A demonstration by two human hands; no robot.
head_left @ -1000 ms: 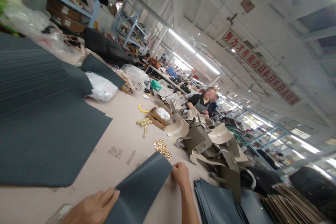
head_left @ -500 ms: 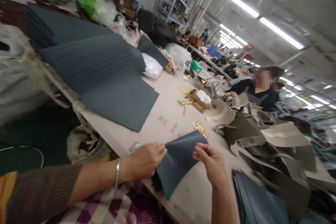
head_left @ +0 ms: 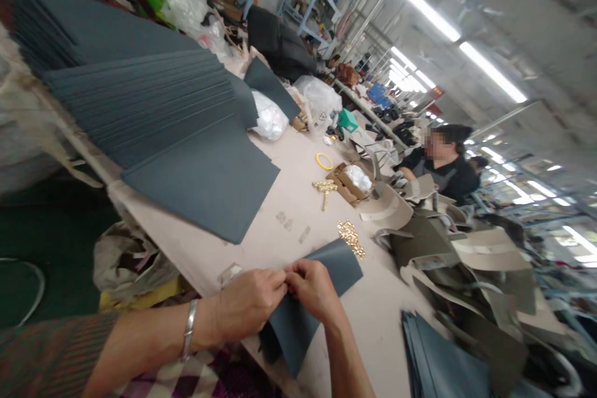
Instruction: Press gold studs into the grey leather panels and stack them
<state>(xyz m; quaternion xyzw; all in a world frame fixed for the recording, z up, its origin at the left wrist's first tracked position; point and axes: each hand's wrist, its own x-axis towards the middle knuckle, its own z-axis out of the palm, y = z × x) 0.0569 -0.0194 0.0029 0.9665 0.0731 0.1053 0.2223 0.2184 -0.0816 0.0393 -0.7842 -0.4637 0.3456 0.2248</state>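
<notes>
A bent dark blue-grey sheet (head_left: pixel 342 264) lies at the table's near edge under both hands. My left hand (head_left: pixel 249 300), with a silver bracelet at the wrist, is closed on the sheet's left edge. Against its fingertips, my right hand (head_left: pixel 313 289) is pinched over the sheet; whatever sits between its fingers is too small to make out. Just beyond the sheet is a pile of small gold metal pieces (head_left: pixel 351 238), with more gold pieces (head_left: pixel 325 189) farther back.
Large stacks of dark sheets (head_left: pixel 205 180) cover the left of the table (head_left: pixel 261 224). A small cardboard box (head_left: pixel 347 183) and yellow ring (head_left: pixel 324 161) stand mid-table. Beige and olive pieces (head_left: pixel 489 255) and more dark sheets (head_left: pixel 443 360) lie right. A person (head_left: pixel 441 158) is beyond.
My right hand has moved left from the sheet's right side to meet my left hand's fingertips. The view has shifted slightly.
</notes>
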